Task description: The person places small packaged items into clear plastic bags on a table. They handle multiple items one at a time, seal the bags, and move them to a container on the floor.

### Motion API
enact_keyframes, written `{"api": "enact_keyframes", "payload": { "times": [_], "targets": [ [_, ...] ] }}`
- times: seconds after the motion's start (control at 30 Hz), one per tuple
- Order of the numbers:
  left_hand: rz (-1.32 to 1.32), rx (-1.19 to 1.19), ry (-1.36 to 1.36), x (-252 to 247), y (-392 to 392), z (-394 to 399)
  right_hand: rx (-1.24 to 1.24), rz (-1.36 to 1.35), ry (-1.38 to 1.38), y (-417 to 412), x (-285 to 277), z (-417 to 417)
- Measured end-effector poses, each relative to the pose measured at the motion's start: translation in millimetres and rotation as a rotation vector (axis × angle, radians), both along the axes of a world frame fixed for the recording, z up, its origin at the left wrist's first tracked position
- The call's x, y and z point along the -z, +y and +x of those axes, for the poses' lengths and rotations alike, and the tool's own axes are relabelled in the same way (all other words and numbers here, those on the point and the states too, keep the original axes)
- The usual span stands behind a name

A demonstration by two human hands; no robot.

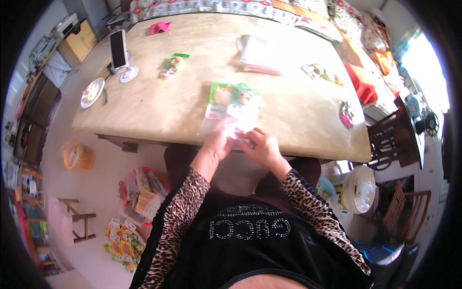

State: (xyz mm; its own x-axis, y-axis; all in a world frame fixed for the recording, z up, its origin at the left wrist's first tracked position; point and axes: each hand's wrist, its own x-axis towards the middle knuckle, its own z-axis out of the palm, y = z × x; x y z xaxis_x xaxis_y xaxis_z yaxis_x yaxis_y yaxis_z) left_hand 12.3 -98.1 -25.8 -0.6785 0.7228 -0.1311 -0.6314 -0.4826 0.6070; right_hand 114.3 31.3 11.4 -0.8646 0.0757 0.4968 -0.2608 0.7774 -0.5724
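A clear plastic bag (213, 124) with small green-topped food packets (222, 94) in or under it lies at the table's near edge. My left hand (219, 142) is at the bag's near end, its fingers closed on the plastic. Close to its right, my right hand (262, 146) pinches a small pink piece, perhaps a packet's corner, at the same end of the bag. The fingertips of both hands are partly blurred by glare.
On the table (151, 108) are a stack of plastic bags (261, 56), a phone on a stand (119, 50), a plate of food (92, 93) and several small packets (174, 65). A red basket of packets (144, 195) and an orange wastebasket (80, 155) stand on the floor at left.
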Motion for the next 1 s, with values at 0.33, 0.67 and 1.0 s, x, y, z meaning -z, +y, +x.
{"api": "enact_keyframes", "payload": {
  "times": [0.33, 0.67, 1.0],
  "targets": [
    [-0.68, -0.154, 0.585, -60.6, -105.1, -21.7, 0.026, 0.117, -0.007, 14.2, 19.7, -9.5],
    [-1.874, -0.707, 0.816, -4.6, -65.1, -262.3, 0.086, 0.155, 0.013, 10.4, 21.4, -11.6],
    [-1.18, -0.909, 0.77, 40.5, -85.1, -279.2, 0.128, 0.214, 0.051, 9.5, 26.2, -16.3]
  ]
}}
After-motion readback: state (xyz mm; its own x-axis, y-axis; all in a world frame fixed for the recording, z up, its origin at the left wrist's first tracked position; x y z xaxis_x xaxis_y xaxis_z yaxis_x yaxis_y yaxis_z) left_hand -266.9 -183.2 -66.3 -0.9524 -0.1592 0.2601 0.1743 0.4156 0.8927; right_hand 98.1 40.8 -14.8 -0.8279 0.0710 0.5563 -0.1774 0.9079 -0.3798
